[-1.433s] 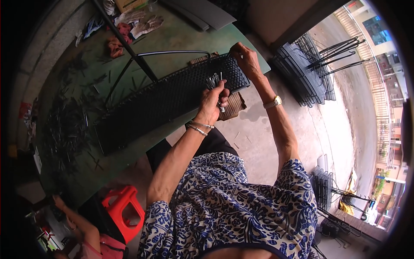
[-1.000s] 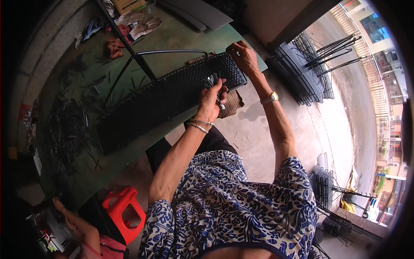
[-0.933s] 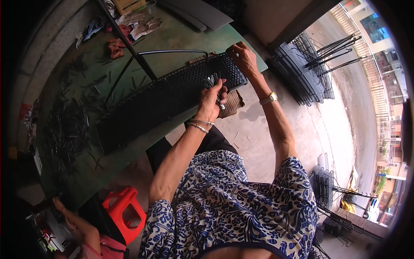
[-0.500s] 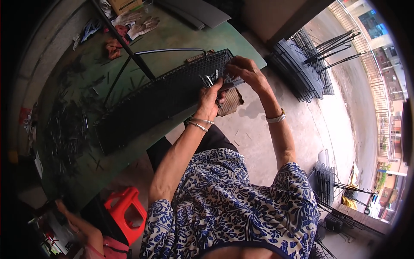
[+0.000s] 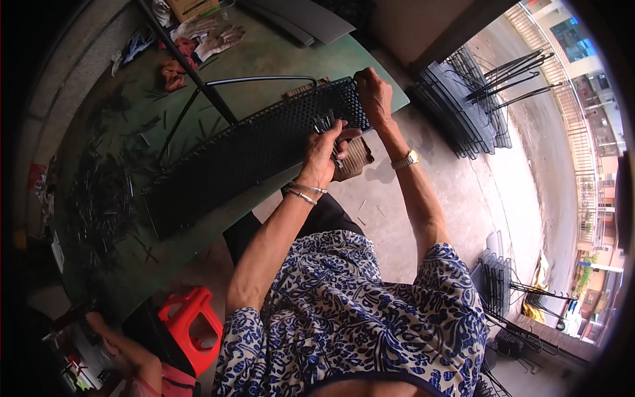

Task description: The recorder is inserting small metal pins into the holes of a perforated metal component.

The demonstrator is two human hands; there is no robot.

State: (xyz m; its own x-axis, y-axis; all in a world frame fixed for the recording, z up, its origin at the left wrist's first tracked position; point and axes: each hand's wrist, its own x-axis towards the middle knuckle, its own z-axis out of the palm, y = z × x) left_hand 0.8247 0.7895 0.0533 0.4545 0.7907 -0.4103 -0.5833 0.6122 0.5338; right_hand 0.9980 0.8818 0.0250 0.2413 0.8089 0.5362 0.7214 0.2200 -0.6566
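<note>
A long black mesh panel (image 5: 264, 129) with a wire rim lies slanting across the green table, its right end toward me. My left hand (image 5: 321, 153) is closed round a bundle of short, thin dark strips (image 5: 324, 122), which fan out above the thumb over the panel's front side. At the panel's far right corner, my right hand (image 5: 375, 96) is closed in a fist-like pinch against the rim. Whatever lies between its fingers is hidden. A piece of brown cardboard (image 5: 355, 159) shows beneath the panel, beside my left hand.
Many loose strips (image 5: 99, 198) litter the green table (image 5: 264, 63) at left. Gloves (image 5: 220, 41) and flat dark sheets (image 5: 311, 20) lie at the back. Stacked mesh racks (image 5: 456, 109) stand on the floor at right. A red stool (image 5: 192, 327) and another person's arm (image 5: 126, 347) are lower left.
My right hand has moved up and away to the panel's corner, its fingers now closed more tightly. My left hand stays near the same spot with the strips.
</note>
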